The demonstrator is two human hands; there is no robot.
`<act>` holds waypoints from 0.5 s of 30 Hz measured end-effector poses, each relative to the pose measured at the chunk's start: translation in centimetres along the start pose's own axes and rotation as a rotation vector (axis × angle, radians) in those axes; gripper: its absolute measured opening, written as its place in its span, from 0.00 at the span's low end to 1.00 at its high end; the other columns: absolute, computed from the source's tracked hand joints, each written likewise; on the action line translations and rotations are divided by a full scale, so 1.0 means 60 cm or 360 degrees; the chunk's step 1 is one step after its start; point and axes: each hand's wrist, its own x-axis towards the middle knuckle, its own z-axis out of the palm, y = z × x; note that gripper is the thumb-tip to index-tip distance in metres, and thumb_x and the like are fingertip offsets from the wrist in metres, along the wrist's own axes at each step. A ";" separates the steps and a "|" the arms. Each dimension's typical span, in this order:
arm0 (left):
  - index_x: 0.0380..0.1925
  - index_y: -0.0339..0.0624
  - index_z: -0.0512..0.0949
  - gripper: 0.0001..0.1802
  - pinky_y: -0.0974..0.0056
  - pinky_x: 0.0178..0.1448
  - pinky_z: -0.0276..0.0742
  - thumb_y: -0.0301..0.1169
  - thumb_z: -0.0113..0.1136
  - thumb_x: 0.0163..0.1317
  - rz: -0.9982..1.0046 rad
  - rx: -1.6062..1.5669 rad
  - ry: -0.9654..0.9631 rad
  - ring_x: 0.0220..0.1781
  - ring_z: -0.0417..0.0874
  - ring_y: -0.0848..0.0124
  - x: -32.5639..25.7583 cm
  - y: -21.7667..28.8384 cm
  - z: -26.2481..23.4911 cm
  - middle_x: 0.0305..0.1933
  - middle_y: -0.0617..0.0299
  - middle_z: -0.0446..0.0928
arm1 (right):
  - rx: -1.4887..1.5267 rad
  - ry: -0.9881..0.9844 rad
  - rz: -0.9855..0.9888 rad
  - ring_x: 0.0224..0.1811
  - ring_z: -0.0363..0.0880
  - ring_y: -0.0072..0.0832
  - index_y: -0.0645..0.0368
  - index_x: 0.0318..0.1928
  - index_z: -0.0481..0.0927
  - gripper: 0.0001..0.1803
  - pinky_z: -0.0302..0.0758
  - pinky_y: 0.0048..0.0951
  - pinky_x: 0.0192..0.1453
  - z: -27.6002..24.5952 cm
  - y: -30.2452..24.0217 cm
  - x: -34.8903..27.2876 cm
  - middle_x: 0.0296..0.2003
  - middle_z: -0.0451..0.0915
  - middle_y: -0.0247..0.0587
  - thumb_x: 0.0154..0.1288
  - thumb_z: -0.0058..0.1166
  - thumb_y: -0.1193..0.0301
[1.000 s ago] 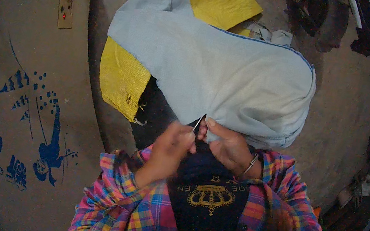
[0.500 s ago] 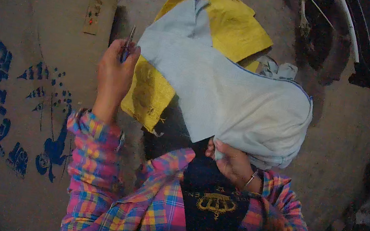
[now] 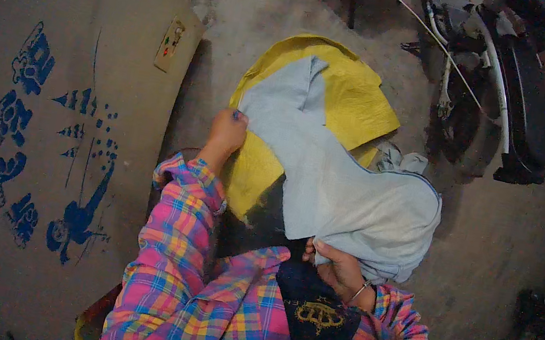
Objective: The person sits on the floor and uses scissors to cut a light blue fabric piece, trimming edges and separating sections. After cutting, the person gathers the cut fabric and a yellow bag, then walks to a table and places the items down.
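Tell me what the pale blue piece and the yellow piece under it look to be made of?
Pale blue piece: soft woven cloth, matte, going by its drape and folds. Yellow piece: probably cloth too, flatter and perhaps stiffer; the weave is too blurred to confirm.

Two hands show: the left hand point(image 3: 226, 135) and the right hand point(image 3: 335, 270). One grey cloth point(image 3: 348, 193) lies over one yellow cloth point(image 3: 352, 100). Left of the grey cloth: one printed sack point(image 3: 55, 134) and one small switch box point(image 3: 170, 45).
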 end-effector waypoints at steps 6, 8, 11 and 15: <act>0.33 0.30 0.70 0.13 0.60 0.41 0.67 0.32 0.49 0.54 0.0122 -0.0150 0.0678 0.36 0.74 0.55 -0.032 0.032 -0.139 0.33 0.45 0.74 | -0.0026 0.0079 0.0147 0.34 0.68 0.28 0.66 0.35 0.71 0.10 0.65 0.27 0.42 0.010 -0.021 -0.003 0.31 0.71 0.39 0.55 0.48 0.71; 0.32 0.31 0.70 0.12 0.60 0.40 0.67 0.31 0.49 0.54 0.0284 -0.0177 0.0803 0.36 0.74 0.56 -0.053 0.027 -0.177 0.33 0.46 0.74 | 0.0025 -0.0156 0.0077 0.33 0.67 0.27 0.66 0.35 0.71 0.09 0.66 0.27 0.41 0.010 -0.029 0.001 0.30 0.71 0.39 0.56 0.47 0.72; 0.32 0.32 0.71 0.12 0.60 0.39 0.67 0.32 0.50 0.52 0.0237 0.0091 0.0997 0.36 0.74 0.56 -0.098 0.000 -0.173 0.32 0.47 0.74 | -0.0023 0.0051 0.0048 0.31 0.69 0.25 0.66 0.35 0.72 0.10 0.67 0.24 0.36 0.003 -0.034 0.006 0.30 0.72 0.39 0.57 0.47 0.71; 0.33 0.35 0.72 0.12 0.62 0.40 0.67 0.32 0.53 0.51 0.0071 0.0124 0.0820 0.35 0.75 0.59 -0.153 -0.012 -0.119 0.32 0.48 0.74 | 0.0058 0.0080 0.0192 0.31 0.71 0.26 0.68 0.35 0.73 0.11 0.68 0.23 0.37 -0.016 -0.034 0.012 0.29 0.73 0.39 0.56 0.47 0.72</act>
